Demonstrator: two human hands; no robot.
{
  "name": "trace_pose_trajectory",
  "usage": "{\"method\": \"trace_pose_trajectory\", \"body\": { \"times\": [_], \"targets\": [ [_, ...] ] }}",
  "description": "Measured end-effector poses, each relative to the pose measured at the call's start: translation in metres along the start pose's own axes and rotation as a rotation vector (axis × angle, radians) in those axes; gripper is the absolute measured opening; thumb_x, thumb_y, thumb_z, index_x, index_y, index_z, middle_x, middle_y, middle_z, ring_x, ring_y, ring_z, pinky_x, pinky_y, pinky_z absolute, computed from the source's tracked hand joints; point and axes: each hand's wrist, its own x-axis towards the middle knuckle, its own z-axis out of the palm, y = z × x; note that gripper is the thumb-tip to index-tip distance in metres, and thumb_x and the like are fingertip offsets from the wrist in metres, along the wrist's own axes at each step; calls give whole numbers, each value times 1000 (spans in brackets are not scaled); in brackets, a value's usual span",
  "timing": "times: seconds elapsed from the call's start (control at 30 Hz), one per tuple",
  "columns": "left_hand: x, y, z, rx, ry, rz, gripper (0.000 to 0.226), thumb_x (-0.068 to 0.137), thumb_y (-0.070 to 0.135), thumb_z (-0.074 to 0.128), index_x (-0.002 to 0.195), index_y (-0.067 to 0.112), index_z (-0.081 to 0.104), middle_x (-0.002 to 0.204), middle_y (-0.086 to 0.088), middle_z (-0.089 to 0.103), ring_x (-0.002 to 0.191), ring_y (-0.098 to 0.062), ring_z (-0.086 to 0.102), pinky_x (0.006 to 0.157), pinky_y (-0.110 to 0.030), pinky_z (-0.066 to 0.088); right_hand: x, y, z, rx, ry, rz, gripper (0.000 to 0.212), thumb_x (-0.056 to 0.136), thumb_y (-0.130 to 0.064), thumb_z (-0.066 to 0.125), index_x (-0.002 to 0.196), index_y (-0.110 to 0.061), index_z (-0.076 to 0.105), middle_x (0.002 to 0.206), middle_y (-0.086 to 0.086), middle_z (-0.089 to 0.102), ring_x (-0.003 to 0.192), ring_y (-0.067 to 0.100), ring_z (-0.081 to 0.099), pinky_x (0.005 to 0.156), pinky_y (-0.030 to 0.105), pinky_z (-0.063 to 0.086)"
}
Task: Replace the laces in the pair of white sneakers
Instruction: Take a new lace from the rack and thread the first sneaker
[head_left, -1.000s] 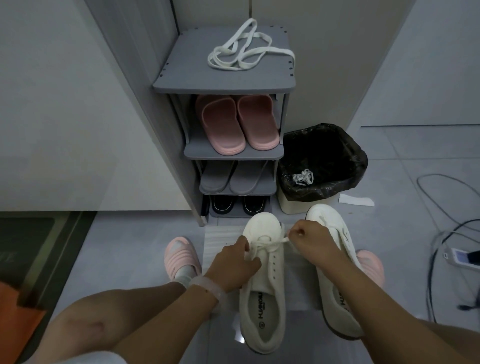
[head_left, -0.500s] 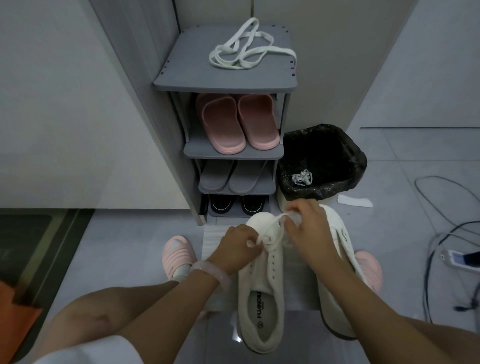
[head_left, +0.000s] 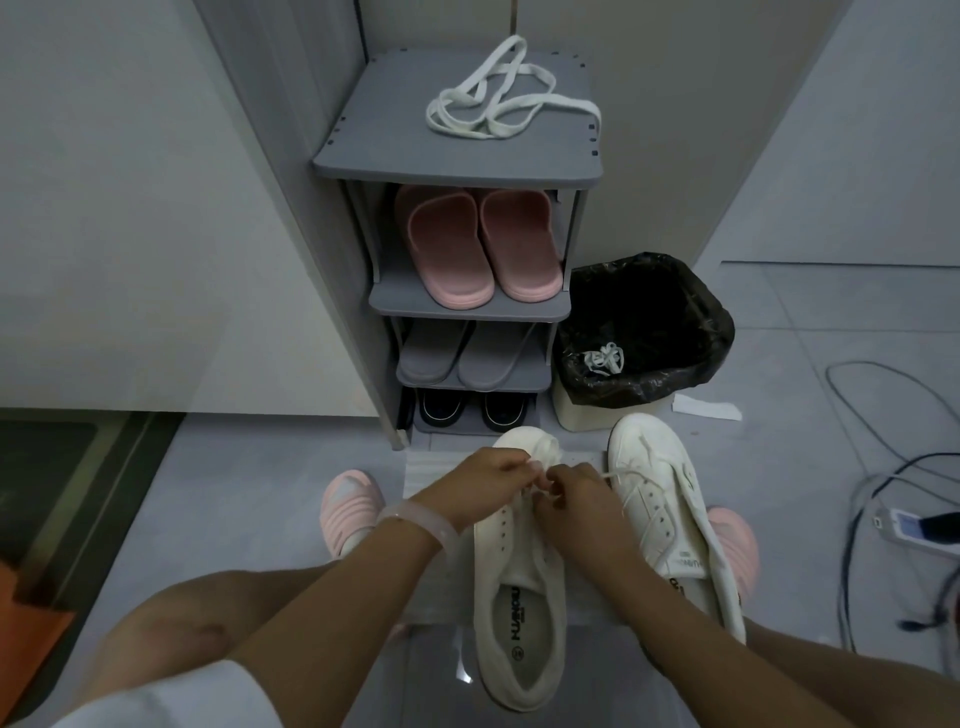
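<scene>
Unlacing the left sneaker (head_left: 519, 582)
Both hands, left (head_left: 493, 480) and right (head_left: 574, 493), pinch its lace (head_left: 543, 486); pulling evenly through each eyelet should avoid snags.

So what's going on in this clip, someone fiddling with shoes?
A person crouches over two white sneakers on the floor. Both hands, left hand and right hand, pinch a lace at the front eyelets of the left sneaker. The right sneaker waits beside it. A spare lace lies on the shoe rack; another sits in the bin.
</scene>
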Motion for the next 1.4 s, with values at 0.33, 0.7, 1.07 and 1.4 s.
{"method": "trace_pose_trajectory", "body": {
  "times": [0.33,0.7,1.07,1.4],
  "targets": [
    [4,1,6,-12,-4,-181,44,98,47,29,103,19,63,109,-10,62,91,-17,53,83,-29,43,2,-5,-8,884,-61,314,8,91,-9,53,95,-3,55,91,16,63,83,23,61,79,34,51],
    [5,0,14,-51,93,-36,36,98,33,37,97,17,70,97,-3,66,77,1,55,64,-9,38,5,-5,-13,877,-70,396,23,91,-30,56,104,-12,57,93,10,68,82,19,66,77,34,56],
    [-2,8,8,-107,39,14,33,99,28,38,81,22,65,86,6,63,81,-3,56,71,-13,42,2,-11,-18,530,37,122,14,94,-19,50,84,-15,60,80,-2,63,77,13,61,71,24,48],
    [-12,37,-66,-633,536,31,27,95,11,45,69,11,54,61,-4,51,41,-3,53,55,-21,47,17,-7,-75,1661,175,304,21,92,-9,43,75,-7,55,58,0,59,52,7,57,59,18,51]
  ]
}}
